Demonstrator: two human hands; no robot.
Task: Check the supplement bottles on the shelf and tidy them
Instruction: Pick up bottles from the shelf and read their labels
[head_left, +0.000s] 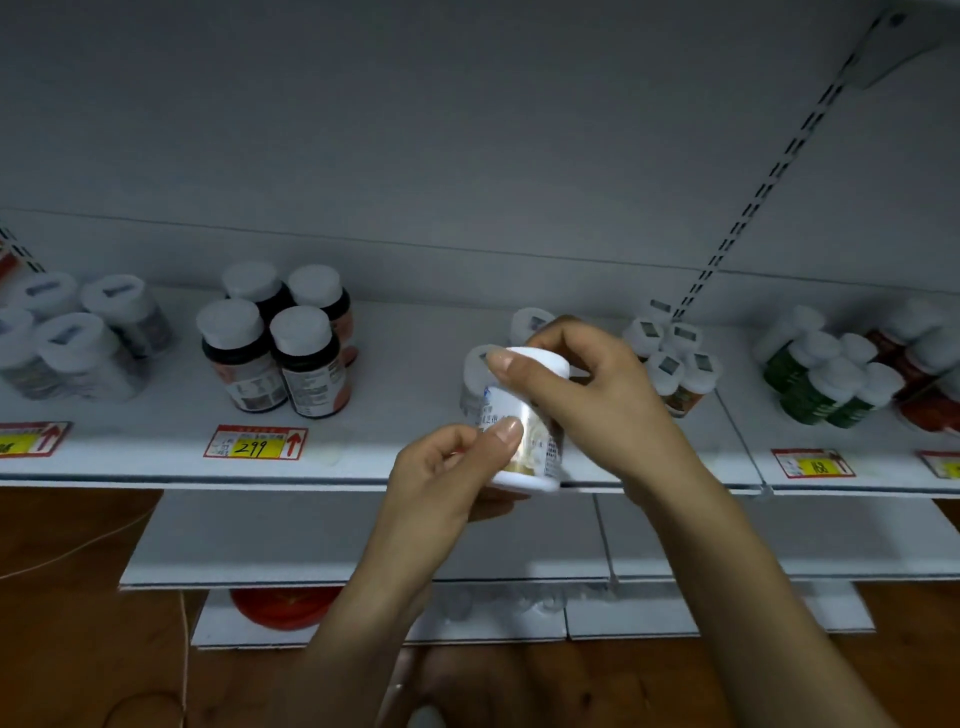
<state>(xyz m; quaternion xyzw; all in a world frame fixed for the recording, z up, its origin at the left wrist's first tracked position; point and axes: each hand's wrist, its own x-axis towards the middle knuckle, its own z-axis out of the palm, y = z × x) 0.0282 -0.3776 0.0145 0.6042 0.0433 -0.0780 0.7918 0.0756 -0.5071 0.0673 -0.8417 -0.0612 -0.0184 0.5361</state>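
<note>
A white supplement bottle (524, 441) with a pale label hangs in front of the white shelf (415, 364), held between both hands. My left hand (447, 478) grips its lower body, thumb on the label. My right hand (587, 384) curls over its white cap from above. Behind my hands two more white-capped bottles (527, 325) stand on the shelf, partly hidden. A cluster of dark bottles with white caps (280, 343) stands to the left.
Clear bottles (72, 338) stand at far left, small white-capped bottles (675, 364) and green bottles (826, 379) at right. Yellow price tags (254, 442) line the shelf edge. Lower shelves (363, 540) and a red lid (283, 605) lie below, above a wooden floor.
</note>
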